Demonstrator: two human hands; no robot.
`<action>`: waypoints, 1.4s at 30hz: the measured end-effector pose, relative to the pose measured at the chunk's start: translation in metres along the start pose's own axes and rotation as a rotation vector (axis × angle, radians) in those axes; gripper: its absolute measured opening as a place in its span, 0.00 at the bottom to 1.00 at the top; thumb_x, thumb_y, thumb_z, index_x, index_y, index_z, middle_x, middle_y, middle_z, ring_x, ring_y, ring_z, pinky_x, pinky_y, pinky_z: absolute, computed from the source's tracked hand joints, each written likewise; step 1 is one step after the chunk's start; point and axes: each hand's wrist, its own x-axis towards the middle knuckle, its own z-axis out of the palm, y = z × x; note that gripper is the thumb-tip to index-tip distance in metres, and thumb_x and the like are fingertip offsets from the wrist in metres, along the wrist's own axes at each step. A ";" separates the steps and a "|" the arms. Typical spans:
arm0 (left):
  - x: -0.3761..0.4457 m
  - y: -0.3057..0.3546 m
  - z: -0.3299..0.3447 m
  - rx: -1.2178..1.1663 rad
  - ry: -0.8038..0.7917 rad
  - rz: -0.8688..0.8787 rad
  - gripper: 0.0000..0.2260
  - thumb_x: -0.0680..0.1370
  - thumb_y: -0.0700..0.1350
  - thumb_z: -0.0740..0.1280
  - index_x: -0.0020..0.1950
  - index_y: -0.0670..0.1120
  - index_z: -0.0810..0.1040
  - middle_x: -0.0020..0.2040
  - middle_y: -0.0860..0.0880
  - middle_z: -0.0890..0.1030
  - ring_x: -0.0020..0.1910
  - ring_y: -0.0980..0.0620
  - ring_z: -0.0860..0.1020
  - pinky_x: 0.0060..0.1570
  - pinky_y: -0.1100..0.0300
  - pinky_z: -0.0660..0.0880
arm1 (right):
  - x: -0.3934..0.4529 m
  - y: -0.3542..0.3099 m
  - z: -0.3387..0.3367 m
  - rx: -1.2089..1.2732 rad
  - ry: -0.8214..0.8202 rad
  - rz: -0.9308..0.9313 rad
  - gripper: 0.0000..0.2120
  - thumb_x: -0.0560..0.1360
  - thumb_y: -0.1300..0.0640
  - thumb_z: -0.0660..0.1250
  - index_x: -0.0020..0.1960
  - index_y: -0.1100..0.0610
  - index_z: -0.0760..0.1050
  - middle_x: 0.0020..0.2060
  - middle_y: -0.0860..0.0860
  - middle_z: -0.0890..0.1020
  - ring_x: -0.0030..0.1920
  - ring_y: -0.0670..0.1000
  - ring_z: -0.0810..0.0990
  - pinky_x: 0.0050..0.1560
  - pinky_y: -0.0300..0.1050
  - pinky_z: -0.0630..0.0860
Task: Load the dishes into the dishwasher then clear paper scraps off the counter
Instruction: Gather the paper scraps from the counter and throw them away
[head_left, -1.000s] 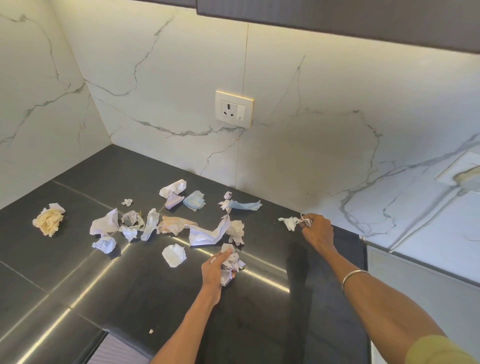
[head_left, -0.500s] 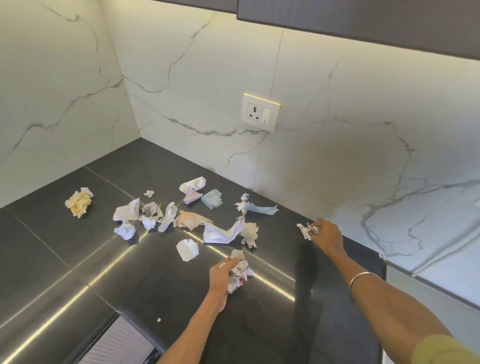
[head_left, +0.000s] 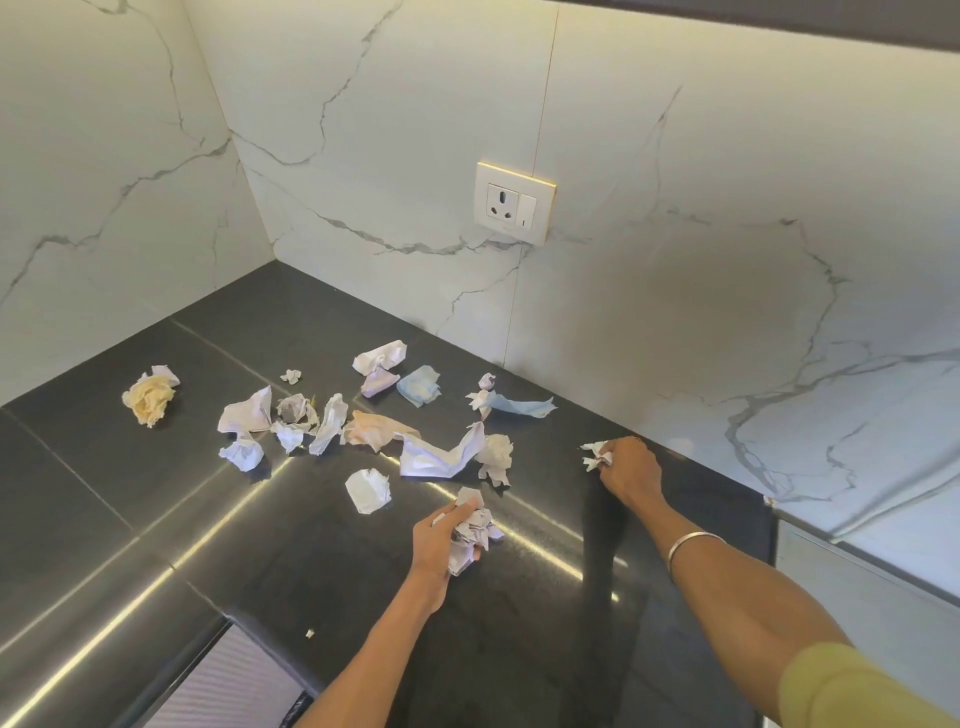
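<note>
Several crumpled paper scraps lie scattered on the dark stone counter (head_left: 130, 499). My left hand (head_left: 439, 540) grips a wad of white scraps (head_left: 475, 525) just above the counter's middle. My right hand (head_left: 628, 470), bangle on its wrist, holds a small white scrap (head_left: 596, 454) near the back wall. Loose pieces include a white ball (head_left: 368, 490), a long white strip (head_left: 441, 454), a peach piece (head_left: 374, 432), two blue pieces (head_left: 420, 384) (head_left: 522, 405) and a yellow wad (head_left: 149, 397) far left.
Marble-look walls meet in a corner at the back left, with a socket (head_left: 514, 202) on the back wall. A tiny scrap (head_left: 310, 633) lies near the counter's front edge. A ribbed grey surface (head_left: 223, 686) shows below that edge. A pale ledge (head_left: 872, 519) adjoins at right.
The view has shifted so the scraps sit further right. My right hand has drawn its scrap tighter into its fingers. My left hand keeps its wad in about the same spot.
</note>
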 end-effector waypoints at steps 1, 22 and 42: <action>0.000 0.000 0.000 0.000 -0.001 -0.002 0.14 0.73 0.48 0.75 0.52 0.38 0.84 0.47 0.37 0.84 0.38 0.45 0.81 0.36 0.56 0.78 | -0.002 0.001 0.000 0.009 0.004 -0.001 0.12 0.72 0.61 0.69 0.54 0.56 0.83 0.53 0.56 0.82 0.52 0.59 0.81 0.50 0.49 0.78; -0.012 0.011 -0.004 -0.055 -0.020 -0.060 0.18 0.69 0.44 0.77 0.54 0.35 0.83 0.47 0.37 0.84 0.33 0.47 0.80 0.32 0.57 0.75 | -0.095 -0.039 -0.020 0.173 0.052 -0.036 0.10 0.71 0.58 0.72 0.51 0.50 0.85 0.52 0.51 0.84 0.50 0.57 0.82 0.45 0.42 0.73; -0.091 0.009 -0.036 -0.113 0.046 0.060 0.12 0.72 0.43 0.75 0.50 0.36 0.82 0.44 0.39 0.82 0.31 0.47 0.78 0.29 0.60 0.75 | -0.202 -0.095 0.010 0.185 -0.033 -0.249 0.06 0.73 0.61 0.70 0.49 0.56 0.83 0.45 0.53 0.83 0.43 0.53 0.79 0.44 0.40 0.70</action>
